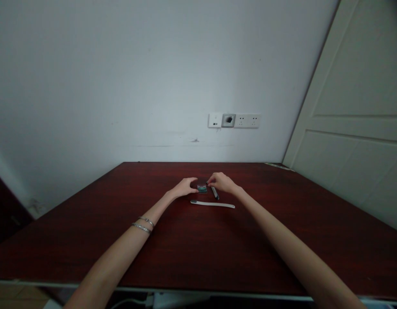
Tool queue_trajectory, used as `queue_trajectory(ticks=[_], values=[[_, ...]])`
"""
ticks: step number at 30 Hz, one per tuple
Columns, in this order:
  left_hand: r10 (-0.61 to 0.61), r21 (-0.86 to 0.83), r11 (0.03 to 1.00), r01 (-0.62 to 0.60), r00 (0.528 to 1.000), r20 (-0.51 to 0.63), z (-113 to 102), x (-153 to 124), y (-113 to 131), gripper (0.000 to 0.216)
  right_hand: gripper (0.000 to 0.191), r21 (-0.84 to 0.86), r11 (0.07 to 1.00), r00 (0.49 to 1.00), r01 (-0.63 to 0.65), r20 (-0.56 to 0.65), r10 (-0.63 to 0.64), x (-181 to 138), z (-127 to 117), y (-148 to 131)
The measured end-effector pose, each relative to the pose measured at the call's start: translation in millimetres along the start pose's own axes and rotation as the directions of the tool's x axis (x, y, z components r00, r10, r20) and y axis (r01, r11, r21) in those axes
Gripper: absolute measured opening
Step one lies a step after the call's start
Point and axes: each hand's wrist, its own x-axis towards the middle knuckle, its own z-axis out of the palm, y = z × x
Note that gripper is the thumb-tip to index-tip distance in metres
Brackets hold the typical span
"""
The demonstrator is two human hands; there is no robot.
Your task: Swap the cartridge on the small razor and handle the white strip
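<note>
- Resting flat mid-table [198, 249]: small teal block [202, 188], set between both hands.
- Left hand [184, 187]: fingers together, tips touching the block's left edge; whether they grip it cannot be told.
- Right hand [221, 183]: fingers curled at the block's right edge; grip likewise unclear.
- Pen [215, 193]: black, lying just beside the block, partly under the right hand.
- Strip [212, 204]: white, flat, near, untouched.
- Progress, as judged: block handled, not lifted.

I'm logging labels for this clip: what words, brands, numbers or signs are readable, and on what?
None can be read.
The small teal object between left hand and right hand: too small and blurred.
The black pen, white strip, wall sockets: no legible marks.
</note>
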Motion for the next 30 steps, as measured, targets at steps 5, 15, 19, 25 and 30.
queue_trajectory(ticks=[5,15,19,25,30], values=[[-0.017,0.058,0.998,0.017,1.0,-0.003,-16,-7,-5,0.054,0.019,0.018,0.995,0.995,-0.101,0.003,0.101,-15,-10,3],[-0.079,0.135,0.987,0.083,0.996,-0.032,-26,-20,-17,0.038,0.02,0.243,0.963,0.972,0.113,0.174,-0.158,-48,-17,-16],[-0.097,0.137,0.985,0.1,0.995,-0.023,-21,-26,-18,0.036,0.021,0.191,0.972,0.973,0.137,0.157,-0.168,-53,-13,-19],[-0.086,0.165,0.982,0.088,0.996,-0.021,-15,-30,-22,0.035,0.022,0.077,0.993,0.979,0.087,0.179,-0.1,-63,-13,-16],[-0.047,0.124,0.991,0.05,0.999,-0.024,-13,-33,-24,0.035,0.022,-0.01,0.997,0.979,0.076,0.19,-0.073,-68,-10,-17]])
